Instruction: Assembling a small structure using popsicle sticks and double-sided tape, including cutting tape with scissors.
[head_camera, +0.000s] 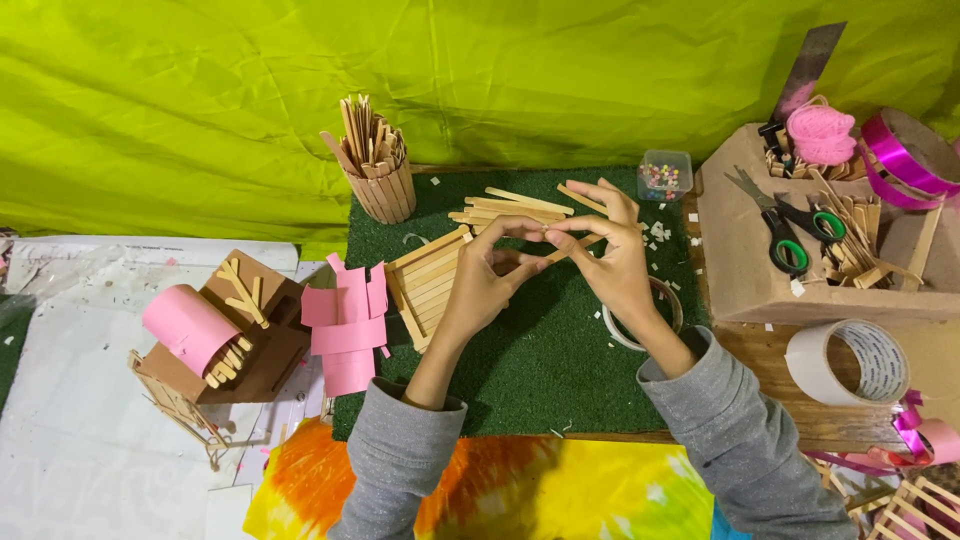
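Fingers (528, 232) of both hands pinch wooden stick (572, 247) | long axis slants up-right | over green mat (560, 370)

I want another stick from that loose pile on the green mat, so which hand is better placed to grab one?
Probably the right hand: it hovers beside the loose sticks. The left hand sits lower, over the stick panel. Both pinch one stick.
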